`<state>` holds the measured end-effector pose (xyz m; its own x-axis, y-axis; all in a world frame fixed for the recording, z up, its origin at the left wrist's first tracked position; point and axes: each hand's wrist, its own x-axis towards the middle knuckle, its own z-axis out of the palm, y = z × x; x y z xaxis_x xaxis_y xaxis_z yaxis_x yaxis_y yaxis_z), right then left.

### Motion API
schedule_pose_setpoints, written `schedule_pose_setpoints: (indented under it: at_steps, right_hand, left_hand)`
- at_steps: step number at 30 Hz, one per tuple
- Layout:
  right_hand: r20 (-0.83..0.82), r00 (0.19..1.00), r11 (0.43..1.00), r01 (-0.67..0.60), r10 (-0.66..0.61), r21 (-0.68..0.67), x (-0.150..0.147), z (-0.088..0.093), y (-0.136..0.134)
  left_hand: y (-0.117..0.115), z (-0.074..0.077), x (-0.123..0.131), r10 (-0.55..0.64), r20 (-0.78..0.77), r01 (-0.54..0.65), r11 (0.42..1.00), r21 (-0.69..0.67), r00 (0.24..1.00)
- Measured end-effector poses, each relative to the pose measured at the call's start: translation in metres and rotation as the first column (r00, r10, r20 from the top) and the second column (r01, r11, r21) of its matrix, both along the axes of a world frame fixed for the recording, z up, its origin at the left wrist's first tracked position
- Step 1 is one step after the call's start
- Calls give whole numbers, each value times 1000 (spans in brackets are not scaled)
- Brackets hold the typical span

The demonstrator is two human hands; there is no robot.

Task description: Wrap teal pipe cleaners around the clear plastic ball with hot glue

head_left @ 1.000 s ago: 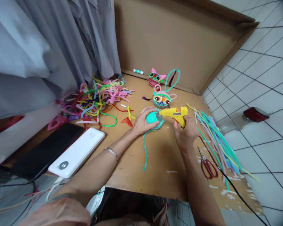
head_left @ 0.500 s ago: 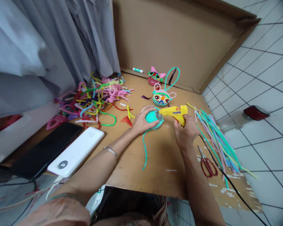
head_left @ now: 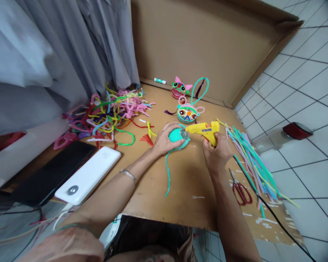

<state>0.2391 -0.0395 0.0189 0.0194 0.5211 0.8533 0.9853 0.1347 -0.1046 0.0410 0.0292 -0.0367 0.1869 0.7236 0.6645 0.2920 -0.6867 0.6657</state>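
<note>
My left hand [head_left: 165, 140] is wrapped round a small rounded form wound with turquoise pipe cleaner [head_left: 176, 135]; a grey patch of it is uncovered on the right. A loose turquoise tail [head_left: 168, 174] trails from it down the table. In my right hand [head_left: 217, 151] is a yellow hot glue gun [head_left: 205, 130], its nozzle pointing left at the grey patch. Whether the tip touches I cannot tell. Just behind stands a finished-looking animal head [head_left: 187, 113] with pink ring ears and a turquoise loop, and farther back a red and green one [head_left: 179, 88] with pink pointed ears.
On the left lies a tangled heap of pipe cleaners [head_left: 117, 109], near a white power bank [head_left: 89, 176] and a black phone-like slab [head_left: 54, 171]. Straight pipe cleaners [head_left: 251, 160] and red-handled scissors [head_left: 242, 191] lie right, by the gun's black cord [head_left: 273, 214]. A glue stick [head_left: 160, 80] is at the back.
My right hand and the glue gun have shifted slightly to the right. The left hand and the turquoise form have stayed in place.
</note>
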Motion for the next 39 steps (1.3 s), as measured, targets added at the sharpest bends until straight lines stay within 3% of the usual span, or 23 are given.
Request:
schedule_pose_setpoints:
  at_steps: [9,13,16,18,21,25,28,31,33,35,37,39]
  right_hand:
    - [16,999,995,-41,39,91,1,-4,4]
    - [-268,963,999,4,9,49,1,-3,7]
    - [-515,855,998,46,-61,-43,8,-3,14]
    - [-593,791,986,84,-154,-144,18,-6,20]
    - [-545,761,917,160,-351,-366,38,-14,26]
    - [-352,751,760,293,-559,-580,56,-27,27]
    - [-197,758,641,347,-621,-685,59,-33,25]
    - [-51,782,593,427,-621,-683,56,-33,23]
    - [-2,793,622,477,-610,-621,53,-30,23]
    - [-15,838,714,456,-546,-531,47,-25,23]
    - [-67,904,819,347,-421,-457,37,-20,22]
    - [-120,946,867,219,-301,-447,20,-16,18]
  left_hand:
    - [0,0,0,-6,22,6,1000,-1,1000]
    - [0,-1,0,-3,34,3,1000,0,999]
    - [1,-1,0,1,35,-1,1000,-11,999]
    - [2,-2,0,5,32,-5,1000,-19,999]
    - [3,-2,-1,9,29,-8,1000,-28,1000]
    - [3,-1,-2,14,34,-13,999,-45,999]
    - [2,1,-2,25,37,-23,998,-55,999]
    - [0,2,-2,33,52,-29,997,-67,998]
    - [0,2,-2,46,66,-41,996,-77,997]
    - [0,2,-1,64,88,-58,996,-71,994]
    - [1,2,-1,92,119,-86,995,-50,989]
    - [2,2,-2,144,153,-141,990,-30,978]
